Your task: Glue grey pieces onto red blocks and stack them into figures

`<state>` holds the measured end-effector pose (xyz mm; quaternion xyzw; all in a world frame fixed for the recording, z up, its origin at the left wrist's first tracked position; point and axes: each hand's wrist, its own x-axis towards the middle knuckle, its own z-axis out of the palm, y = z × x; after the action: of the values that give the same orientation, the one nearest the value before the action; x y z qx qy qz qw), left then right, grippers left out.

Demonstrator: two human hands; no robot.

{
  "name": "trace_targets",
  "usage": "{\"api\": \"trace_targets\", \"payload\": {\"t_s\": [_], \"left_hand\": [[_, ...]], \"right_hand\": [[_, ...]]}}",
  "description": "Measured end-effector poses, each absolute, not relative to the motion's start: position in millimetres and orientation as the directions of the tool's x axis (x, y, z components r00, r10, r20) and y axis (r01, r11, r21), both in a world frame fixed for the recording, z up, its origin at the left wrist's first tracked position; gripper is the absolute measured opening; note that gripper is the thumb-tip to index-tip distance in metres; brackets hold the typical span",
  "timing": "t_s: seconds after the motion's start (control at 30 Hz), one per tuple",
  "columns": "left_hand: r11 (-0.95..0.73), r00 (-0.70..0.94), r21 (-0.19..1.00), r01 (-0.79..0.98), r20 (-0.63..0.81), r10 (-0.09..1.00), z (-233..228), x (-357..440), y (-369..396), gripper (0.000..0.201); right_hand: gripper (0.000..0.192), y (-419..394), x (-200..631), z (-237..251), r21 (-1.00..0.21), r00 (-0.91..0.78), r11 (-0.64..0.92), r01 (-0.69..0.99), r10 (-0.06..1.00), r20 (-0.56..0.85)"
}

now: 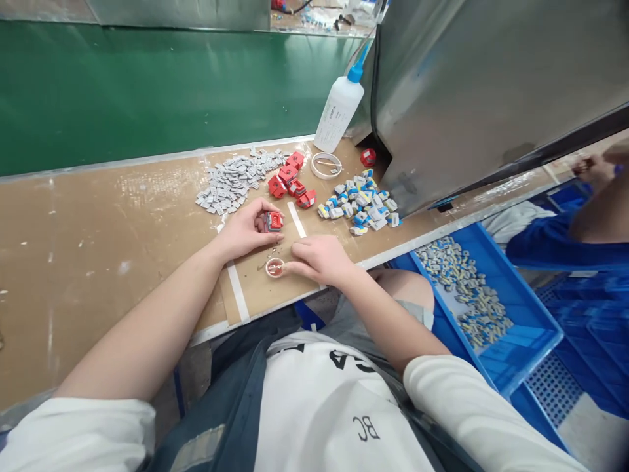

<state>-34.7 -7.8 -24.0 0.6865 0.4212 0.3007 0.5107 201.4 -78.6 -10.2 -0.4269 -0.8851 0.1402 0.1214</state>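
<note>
My left hand point(249, 229) is closed around a small red and grey square plastic housing point(274, 221), held just above the bench with its open face up. My right hand point(319, 259) is to the right and nearer to me. Its thumb stretches to a small round white cup point(274, 267) with a reddish inside and tiny parts in it. The other fingers of that hand are curled and stand apart from the thumb; nothing shows between them. Several tiny metal bits lie on the bench between the two hands. More red housings point(287, 174) lie just beyond my left hand.
Behind the hands lie a pile of small grey pieces point(234, 180), a white ring point(325, 166), blue, yellow and white parts point(363, 202) and a white squeeze bottle point(340, 111). A metal machine housing point(472, 98) rises at right. Beside me are a blue bin point(533, 328) and another person's arm point(602, 203).
</note>
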Motion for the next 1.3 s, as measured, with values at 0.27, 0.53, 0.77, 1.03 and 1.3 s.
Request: {"api": "trace_targets", "payload": {"t_s": [0.27, 0.53, 0.77, 1.03, 1.3], "left_hand": [[-0.118, 0.45, 0.946, 0.302, -0.032, 0.892, -27, -36, -7, 0.058], [-0.179, 0.426, 0.944, 0.276, 0.047, 0.904, -34, -35, -8, 0.054], [-0.382, 0.318, 0.847, 0.369, 0.271, 0.909, -27, -36, -11, 0.057], [-0.395, 0.312, 0.791, 0.467, 0.271, 0.911, -26, -34, -15, 0.068], [-0.329, 0.277, 0.829, 0.452, 0.22, 0.935, -33, -32, -15, 0.087]], "right_hand": [[0.037, -33, 270, -7, -0.249, -0.339, 0.413, 0.876, 0.894, 0.292], [0.03, -8, 279, -2, -0.268, -0.473, 0.53, 0.804, 0.845, 0.25], [0.047, -27, 235, -12, -0.922, -0.195, 0.271, 0.275, 0.955, 0.222], [0.047, -25, 179, -13, -0.923, -0.223, 0.317, 0.217, 0.937, 0.269], [0.047, -26, 159, -17, -0.653, -0.384, 0.612, 0.447, 0.79, 0.477]]}}
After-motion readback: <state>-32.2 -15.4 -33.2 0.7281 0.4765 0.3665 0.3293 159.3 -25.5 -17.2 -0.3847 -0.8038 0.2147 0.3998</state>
